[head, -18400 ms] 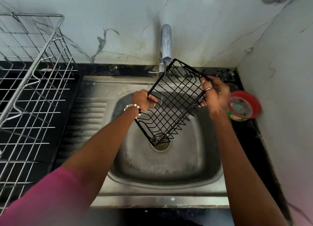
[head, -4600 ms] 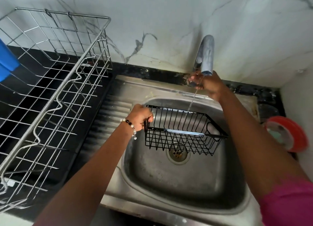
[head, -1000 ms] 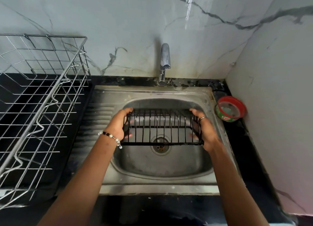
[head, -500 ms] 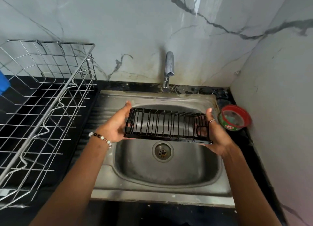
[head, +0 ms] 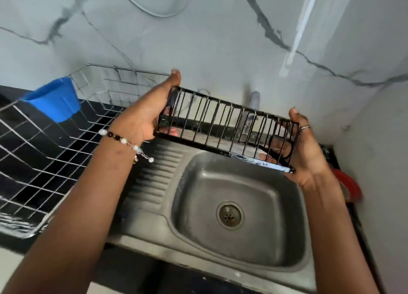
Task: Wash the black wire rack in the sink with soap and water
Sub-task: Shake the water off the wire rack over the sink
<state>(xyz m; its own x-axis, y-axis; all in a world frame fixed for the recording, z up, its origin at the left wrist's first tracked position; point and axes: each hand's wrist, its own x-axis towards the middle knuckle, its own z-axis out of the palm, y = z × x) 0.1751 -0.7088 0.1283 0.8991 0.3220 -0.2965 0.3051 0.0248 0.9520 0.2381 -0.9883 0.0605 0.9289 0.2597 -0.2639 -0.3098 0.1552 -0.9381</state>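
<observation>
Black wire rack point(head: 223, 126), held in the air at centre frame above the far rim of the sink point(head: 240, 207), tilted so that its right end sits lower. At far left, a silver wire drying rack point(head: 44, 161) stands on the dark surface point(head: 17, 247), with a blue plastic cup point(head: 55, 99) hung at its upper left edge. Next, the left hand point(head: 145, 115), wearing a beaded bracelet point(head: 125, 143) at the wrist, supports the rack's left end; its grip is a flat clasp, palm against the end wires and a fingertip showing above the top rail. Below centre, the steel basin shows its drain point(head: 229, 215). Behind the rack, part of the tap point(head: 254, 99) is visible against the marble wall point(head: 220, 40). At right, the right hand point(head: 306, 148), bearing a ring point(head: 304, 127), holds the rack's right end, thumb inside and palm outside. A red-rimmed container point(head: 351, 190) lies partly hidden behind that wrist.
</observation>
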